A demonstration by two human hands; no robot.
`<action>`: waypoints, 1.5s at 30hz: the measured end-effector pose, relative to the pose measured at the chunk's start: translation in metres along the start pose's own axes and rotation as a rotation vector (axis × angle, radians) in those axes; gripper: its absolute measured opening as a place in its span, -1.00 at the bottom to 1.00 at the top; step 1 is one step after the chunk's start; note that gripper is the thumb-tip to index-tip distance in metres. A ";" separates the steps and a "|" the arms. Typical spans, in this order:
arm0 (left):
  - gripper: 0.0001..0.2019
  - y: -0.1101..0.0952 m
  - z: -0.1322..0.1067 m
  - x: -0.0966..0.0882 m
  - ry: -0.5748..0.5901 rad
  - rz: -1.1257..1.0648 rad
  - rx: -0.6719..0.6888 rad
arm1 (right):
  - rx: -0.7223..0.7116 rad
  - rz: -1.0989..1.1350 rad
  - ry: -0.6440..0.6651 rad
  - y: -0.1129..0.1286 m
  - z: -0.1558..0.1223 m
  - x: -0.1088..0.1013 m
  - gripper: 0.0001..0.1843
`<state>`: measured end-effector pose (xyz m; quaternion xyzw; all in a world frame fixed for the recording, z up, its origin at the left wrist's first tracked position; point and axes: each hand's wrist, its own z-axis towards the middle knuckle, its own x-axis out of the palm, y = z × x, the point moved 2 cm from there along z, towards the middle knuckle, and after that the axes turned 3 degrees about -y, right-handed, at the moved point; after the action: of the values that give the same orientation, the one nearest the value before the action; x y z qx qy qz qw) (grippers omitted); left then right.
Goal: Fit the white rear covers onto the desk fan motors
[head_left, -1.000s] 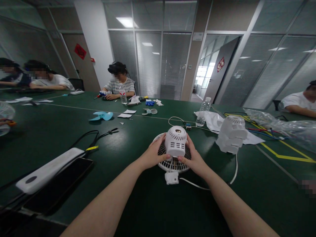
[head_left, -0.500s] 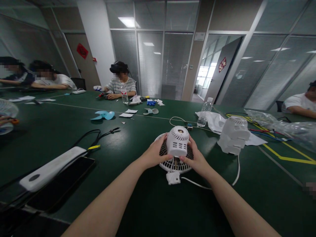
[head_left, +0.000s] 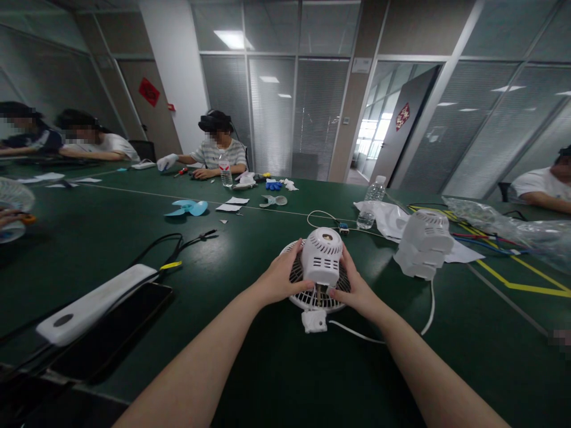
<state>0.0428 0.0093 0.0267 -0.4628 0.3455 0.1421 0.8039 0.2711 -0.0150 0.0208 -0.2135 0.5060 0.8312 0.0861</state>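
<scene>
A white fan motor housing (head_left: 322, 256) stands on a round white fan grille (head_left: 312, 300) that lies flat on the green table (head_left: 276, 368). My left hand (head_left: 279, 278) wraps round the housing's left side. On the right side my right hand (head_left: 355, 286) grips it, thumb near the bottom. A small white switch box (head_left: 313, 320) on a white cord (head_left: 392, 339) lies just in front of the grille.
A second white motor housing (head_left: 423, 242) sits to the right by white paper and a water bottle (head_left: 369, 203). A white power strip (head_left: 91, 304) and dark phone (head_left: 113, 330) lie at left. Blue fan blades (head_left: 187, 207) lie further back. Other people sit round the table.
My hands have slid slightly lower on the housing, which stays on the grille. The person across the table has stretched a gloved hand out to the left.
</scene>
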 end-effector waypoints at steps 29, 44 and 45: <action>-0.07 -0.002 0.002 0.002 0.036 0.128 0.057 | -0.035 -0.037 -0.136 0.003 0.001 0.004 0.08; -0.06 -0.002 0.001 0.000 0.035 0.090 -0.004 | -0.032 -0.182 -0.099 -0.006 0.002 0.010 0.18; -0.05 -0.002 0.001 -0.001 0.037 0.087 -0.009 | -0.029 -0.183 -0.102 -0.006 0.002 0.011 0.18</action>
<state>0.0439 0.0089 0.0286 -0.4535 0.3793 0.1697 0.7885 0.2627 -0.0112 0.0113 -0.2174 0.4675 0.8368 0.1842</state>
